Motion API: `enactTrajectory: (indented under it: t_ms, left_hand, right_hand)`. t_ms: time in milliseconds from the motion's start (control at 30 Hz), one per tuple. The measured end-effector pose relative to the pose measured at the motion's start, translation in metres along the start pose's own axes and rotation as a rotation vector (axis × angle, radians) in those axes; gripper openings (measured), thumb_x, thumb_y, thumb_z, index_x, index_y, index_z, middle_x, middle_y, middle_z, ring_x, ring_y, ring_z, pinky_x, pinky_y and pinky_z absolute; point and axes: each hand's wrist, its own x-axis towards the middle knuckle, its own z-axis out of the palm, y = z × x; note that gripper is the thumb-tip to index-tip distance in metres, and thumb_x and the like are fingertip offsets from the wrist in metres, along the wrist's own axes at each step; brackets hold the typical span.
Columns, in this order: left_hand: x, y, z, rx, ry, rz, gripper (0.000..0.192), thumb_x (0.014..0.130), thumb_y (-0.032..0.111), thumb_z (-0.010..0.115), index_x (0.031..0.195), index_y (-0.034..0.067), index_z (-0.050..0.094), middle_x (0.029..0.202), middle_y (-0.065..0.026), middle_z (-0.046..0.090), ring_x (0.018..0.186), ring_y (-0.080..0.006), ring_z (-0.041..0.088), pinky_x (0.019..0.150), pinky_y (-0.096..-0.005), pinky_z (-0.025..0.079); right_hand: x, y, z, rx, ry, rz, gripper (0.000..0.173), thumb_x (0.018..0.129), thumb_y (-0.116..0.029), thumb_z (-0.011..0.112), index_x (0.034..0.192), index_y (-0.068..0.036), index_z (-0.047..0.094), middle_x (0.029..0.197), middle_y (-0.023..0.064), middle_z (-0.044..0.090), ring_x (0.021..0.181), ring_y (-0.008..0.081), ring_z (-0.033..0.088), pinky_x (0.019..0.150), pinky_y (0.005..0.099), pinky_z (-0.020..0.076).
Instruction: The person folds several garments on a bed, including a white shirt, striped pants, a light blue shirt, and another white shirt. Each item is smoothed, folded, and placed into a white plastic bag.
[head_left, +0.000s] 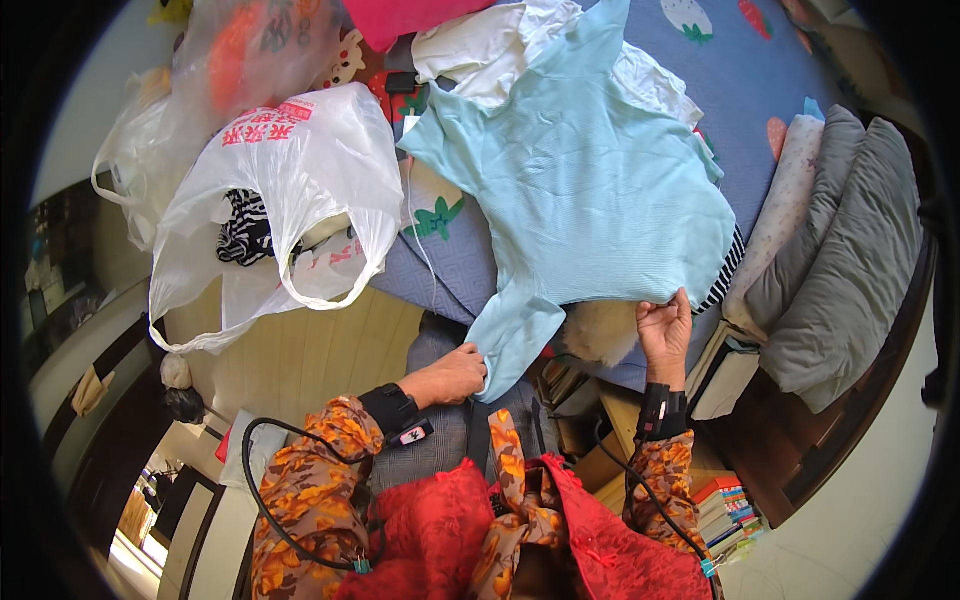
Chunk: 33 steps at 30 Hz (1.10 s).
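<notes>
A light blue ribbed top (592, 187) lies spread over a blue bed cover, one sleeve hanging down at the near side. My left hand (454, 375) grips the end of that sleeve, its fingers partly hidden. With thumb and fingertips my right hand (666, 326) pinches the near edge of the top's body. White clothing (495, 49) lies beneath the top's far part, and a black-and-white striped fabric (726, 274) shows from under its right side. A cream fluffy item (600, 331) is partly covered by the near edge.
At left, a white plastic bag (322, 150) holds striped clothing, with other plastic bags behind it. Grey pillows (851, 262) stand at the right end of the bed. A white cable (420, 240) runs beside the top. Books (727, 517) are stacked at lower right.
</notes>
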Motion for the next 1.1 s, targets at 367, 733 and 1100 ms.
enactTrajectory:
  t_ms: [367,733,1100]
  left_hand:
    - [0.034,0.033,-0.037,-0.026,0.046,0.173,0.009,0.067,0.020,0.065,0.059,0.016,0.062,0.071,0.0026,0.057,0.084,-0.0170,0.055,0.070,-0.0326,0.038]
    - [0.070,0.039,-0.048,-0.077,0.216,0.296,0.012,0.055,0.023,0.068,0.057,0.015,0.059,0.070,0.0025,0.055,0.079,-0.0177,0.053,0.072,-0.0345,0.040]
    - [0.052,-0.021,-0.082,-0.491,1.090,-0.532,0.037,0.073,0.009,0.061,0.109,0.002,0.059,0.109,-0.0125,0.057,0.101,-0.0326,0.054,0.093,-0.0408,0.042]
  right_hand:
    - [0.007,0.001,-0.028,-0.247,0.145,-0.206,0.018,0.096,-0.024,0.055,0.107,-0.009,0.053,0.096,0.0045,0.064,0.086,0.0199,0.063,0.065,0.0321,0.0534]
    - [-0.027,0.109,-0.007,-0.899,-0.020,0.394,0.044,0.091,-0.029,0.063,0.124,-0.003,0.049,0.113,0.0084,0.060,0.104,0.0198,0.059,0.087,0.0332,0.0499]
    - [-0.019,0.095,0.010,-0.502,-0.268,0.446,0.040,0.082,0.001,0.052,0.122,-0.001,0.051,0.108,0.0093,0.065,0.096,0.0191,0.064,0.087,0.0335,0.0508]
